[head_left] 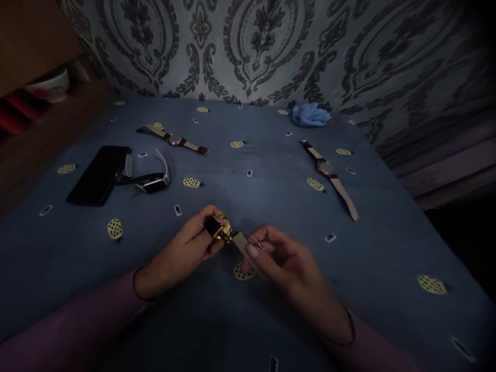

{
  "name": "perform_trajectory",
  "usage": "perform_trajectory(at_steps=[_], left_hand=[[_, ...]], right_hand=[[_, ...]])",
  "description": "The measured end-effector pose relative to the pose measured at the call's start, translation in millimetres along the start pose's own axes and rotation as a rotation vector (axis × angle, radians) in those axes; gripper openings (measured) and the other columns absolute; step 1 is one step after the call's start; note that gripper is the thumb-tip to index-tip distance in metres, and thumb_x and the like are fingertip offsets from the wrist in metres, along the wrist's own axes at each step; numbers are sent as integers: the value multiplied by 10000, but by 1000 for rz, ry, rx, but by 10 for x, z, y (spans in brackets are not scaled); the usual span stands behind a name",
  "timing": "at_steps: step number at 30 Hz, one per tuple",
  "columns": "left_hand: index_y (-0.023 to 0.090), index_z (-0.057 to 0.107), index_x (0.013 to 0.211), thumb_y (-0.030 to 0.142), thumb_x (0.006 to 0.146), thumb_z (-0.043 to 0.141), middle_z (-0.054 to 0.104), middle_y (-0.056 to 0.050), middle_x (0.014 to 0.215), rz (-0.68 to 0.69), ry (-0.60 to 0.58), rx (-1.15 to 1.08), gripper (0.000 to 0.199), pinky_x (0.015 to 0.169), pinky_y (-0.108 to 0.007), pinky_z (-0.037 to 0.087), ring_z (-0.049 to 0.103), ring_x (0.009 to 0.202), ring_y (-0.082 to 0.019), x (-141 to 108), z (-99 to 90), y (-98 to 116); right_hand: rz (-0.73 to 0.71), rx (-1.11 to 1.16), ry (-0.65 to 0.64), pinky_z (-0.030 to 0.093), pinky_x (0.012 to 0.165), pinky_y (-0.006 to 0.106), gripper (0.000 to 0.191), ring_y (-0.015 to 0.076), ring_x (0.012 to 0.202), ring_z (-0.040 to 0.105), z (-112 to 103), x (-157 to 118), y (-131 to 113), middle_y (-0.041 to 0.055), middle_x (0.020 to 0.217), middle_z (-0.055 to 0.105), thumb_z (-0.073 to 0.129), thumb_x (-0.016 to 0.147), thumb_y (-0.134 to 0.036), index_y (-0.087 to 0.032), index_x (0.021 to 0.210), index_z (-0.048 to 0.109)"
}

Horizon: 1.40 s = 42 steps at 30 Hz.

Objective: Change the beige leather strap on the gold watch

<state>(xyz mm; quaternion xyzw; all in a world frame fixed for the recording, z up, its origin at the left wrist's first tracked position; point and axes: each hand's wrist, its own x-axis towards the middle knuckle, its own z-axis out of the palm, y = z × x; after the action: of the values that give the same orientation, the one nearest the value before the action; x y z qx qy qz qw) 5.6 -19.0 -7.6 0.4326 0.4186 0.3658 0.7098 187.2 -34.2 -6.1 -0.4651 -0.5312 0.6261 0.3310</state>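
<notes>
My left hand (186, 248) is closed around a gold watch (223, 227) with a black part beside its case. My right hand (289, 263) pinches a grey-beige watch strap (244, 248), whose dark upper end lies close to the gold watch; whether the two are joined I cannot tell. A thin metal pin-like piece (257, 242) shows between the right thumb and fingers. Both hands are above the near middle of the table, and the strap's lower end is hidden in shadow under the right hand.
On the blue pineapple-print tablecloth (217, 165) lie a brown-strapped watch (175, 140), another such watch (326, 168), a white smartwatch (155, 184) and a black phone (98, 175). A crumpled blue cloth (310, 114) lies by the patterned wall. At left, a bowl (52, 87) stands on a wooden shelf.
</notes>
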Motion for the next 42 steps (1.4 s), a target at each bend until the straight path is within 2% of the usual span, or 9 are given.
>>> perform_trajectory(at_steps=[4,7,10,13,18,26,34,42], left_hand=[[180,482,825,364,937,557,420,76,566,-38,-12,-169,228,409,-126,243,305,445,-40,16,-41,-26],[144,522,821,325,965,512,469,68,574,-115,-28,-423,231,369,-113,221,286,376,-4,41,-68,-23],[102,570,840,289,991,472,501,57,579,-146,-24,-534,260,349,-101,211,313,345,17,56,-68,-15],[107,565,823,310,979,511,554,37,589,-164,-12,-509,263,346,-96,214,384,349,12,51,-55,-39],[154,529,858,382,874,671,639,15,635,-132,-37,-440,269,357,-96,245,481,391,-16,33,-34,-98],[182,450,863,462,812,695,555,84,514,-107,-31,-306,375,316,-110,212,346,312,-5,7,57,-34],[181,443,844,423,869,629,492,100,508,-48,-3,-227,306,327,-102,216,312,333,2,-6,49,-67],[181,450,831,405,937,547,470,91,543,5,-43,-161,266,330,-112,224,298,355,-6,10,29,-112]], right_hand=[[-1,19,1,423,541,242,233,108,534,506,-1,-12,-11,-14,611,628,625,889,-391,-210,777,529],[-6,32,10,418,541,234,225,104,538,501,-3,-22,-21,-17,618,629,627,889,-381,-207,780,535],[-17,46,13,415,539,233,222,103,540,500,-11,-25,-16,-17,620,628,626,894,-379,-206,785,538],[-14,43,9,407,532,232,232,101,539,497,-16,-27,-1,-13,621,627,624,898,-383,-203,779,538],[-16,43,13,385,510,224,236,93,524,484,-10,-39,-3,-18,623,622,623,902,-394,-201,788,550],[8,63,26,338,478,210,252,77,503,443,0,-43,-7,-21,617,625,636,900,-407,-192,804,548],[1,54,33,329,453,208,257,76,488,445,-5,-51,-27,-9,617,639,651,888,-412,-192,791,559],[7,72,43,347,453,203,253,85,498,478,-2,-41,3,-7,620,638,658,882,-411,-193,804,560]])
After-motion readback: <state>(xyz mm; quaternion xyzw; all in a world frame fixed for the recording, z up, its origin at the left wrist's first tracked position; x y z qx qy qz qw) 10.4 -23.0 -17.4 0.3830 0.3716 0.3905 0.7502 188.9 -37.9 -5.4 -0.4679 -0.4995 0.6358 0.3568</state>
